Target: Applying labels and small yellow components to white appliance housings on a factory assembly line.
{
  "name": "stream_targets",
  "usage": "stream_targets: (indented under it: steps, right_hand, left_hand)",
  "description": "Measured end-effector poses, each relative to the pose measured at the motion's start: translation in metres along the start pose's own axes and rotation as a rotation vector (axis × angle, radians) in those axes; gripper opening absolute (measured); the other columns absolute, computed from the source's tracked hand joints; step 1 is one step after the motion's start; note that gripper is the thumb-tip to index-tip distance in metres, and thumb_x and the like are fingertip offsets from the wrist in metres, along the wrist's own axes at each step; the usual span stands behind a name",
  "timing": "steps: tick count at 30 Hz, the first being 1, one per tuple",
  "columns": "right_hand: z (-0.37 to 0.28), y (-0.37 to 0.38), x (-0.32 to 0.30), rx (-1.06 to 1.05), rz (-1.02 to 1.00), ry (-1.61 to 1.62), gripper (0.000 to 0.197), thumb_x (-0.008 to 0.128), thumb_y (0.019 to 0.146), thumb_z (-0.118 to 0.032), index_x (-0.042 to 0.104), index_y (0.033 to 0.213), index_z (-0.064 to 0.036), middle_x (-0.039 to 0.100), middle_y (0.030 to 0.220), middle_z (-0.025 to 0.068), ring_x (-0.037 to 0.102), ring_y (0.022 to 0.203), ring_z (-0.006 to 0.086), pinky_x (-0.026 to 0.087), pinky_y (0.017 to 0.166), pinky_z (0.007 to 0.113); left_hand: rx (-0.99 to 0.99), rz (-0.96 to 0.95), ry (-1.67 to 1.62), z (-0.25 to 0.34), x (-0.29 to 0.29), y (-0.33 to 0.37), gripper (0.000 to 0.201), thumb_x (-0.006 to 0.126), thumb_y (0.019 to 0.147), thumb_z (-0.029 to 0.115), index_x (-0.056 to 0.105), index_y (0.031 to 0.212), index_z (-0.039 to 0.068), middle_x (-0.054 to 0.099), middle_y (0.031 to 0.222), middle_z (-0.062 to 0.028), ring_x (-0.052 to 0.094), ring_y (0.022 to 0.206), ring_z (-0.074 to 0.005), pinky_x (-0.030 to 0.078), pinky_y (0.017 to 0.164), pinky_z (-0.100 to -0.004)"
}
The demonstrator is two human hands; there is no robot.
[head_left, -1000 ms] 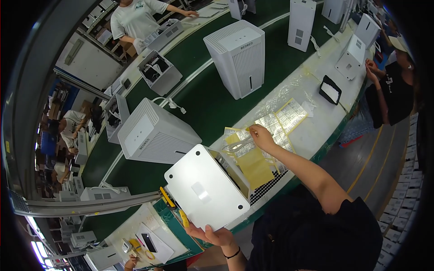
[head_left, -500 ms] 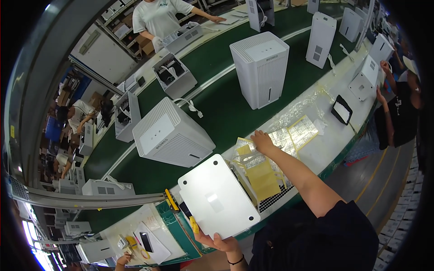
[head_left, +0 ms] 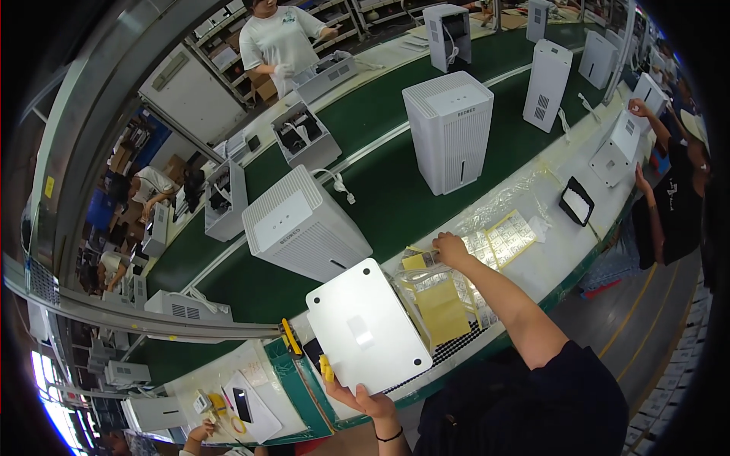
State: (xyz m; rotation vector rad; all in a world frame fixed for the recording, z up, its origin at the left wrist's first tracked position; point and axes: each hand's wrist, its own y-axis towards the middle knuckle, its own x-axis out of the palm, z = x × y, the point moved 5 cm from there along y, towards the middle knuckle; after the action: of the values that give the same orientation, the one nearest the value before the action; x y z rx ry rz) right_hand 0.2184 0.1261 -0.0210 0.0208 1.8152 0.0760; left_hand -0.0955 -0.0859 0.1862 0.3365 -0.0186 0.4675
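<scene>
The left hand grips the near edge of the white panel. The right hand presses fingertips on label sheets beyond it; peel one slowly, keeping the panel steady.

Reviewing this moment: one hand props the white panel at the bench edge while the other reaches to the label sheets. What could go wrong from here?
1. The left hand alone steadies the white panel at the bench's near edge; it may tip or slide off.
2. The right hand reaches into overlapping label sheets and clear plastic bags; it could lift the wrong sheet or drag several along.
</scene>
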Motion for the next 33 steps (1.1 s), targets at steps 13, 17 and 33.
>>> stream_targets:
  steps: [13,17,33]
  right_hand:
    - [-0.057,-0.129,-0.326,-0.001,0.210,1.123,0.022,0.069,0.083,-0.010,0.059,0.099,0.0010,0.063,0.083,0.0036,0.059,0.071,0.0067,0.047,0.061,0.022]
    - [-0.123,-0.181,-0.381,-0.259,-0.038,0.952,0.016,0.070,0.081,-0.007,0.064,0.092,0.0016,0.064,0.082,0.0070,0.061,0.069,0.0119,0.048,0.062,0.023]
    - [-0.191,-0.197,-0.372,-0.731,0.214,0.655,0.020,0.080,0.065,-0.009,0.066,0.079,-0.0057,0.063,0.083,0.0059,0.061,0.078,0.0225,0.050,0.072,0.034]
  left_hand:
    - [0.348,0.063,0.505,0.049,-0.003,-0.007,0.063,0.051,0.080,0.020,0.031,0.136,-0.003,0.035,0.137,-0.0239,0.036,0.128,-0.0381,0.026,0.109,-0.0473]
    - [0.616,-0.390,0.466,0.138,0.041,-0.010,0.055,0.059,0.082,0.022,0.042,0.127,-0.005,0.047,0.128,-0.0245,0.045,0.120,-0.0425,0.029,0.106,-0.0498]
    - [0.279,-0.736,0.373,0.143,0.052,-0.021,0.030,0.065,0.083,0.008,0.059,0.111,-0.002,0.066,0.089,-0.0173,0.065,0.070,-0.0313,0.051,0.060,-0.0340]
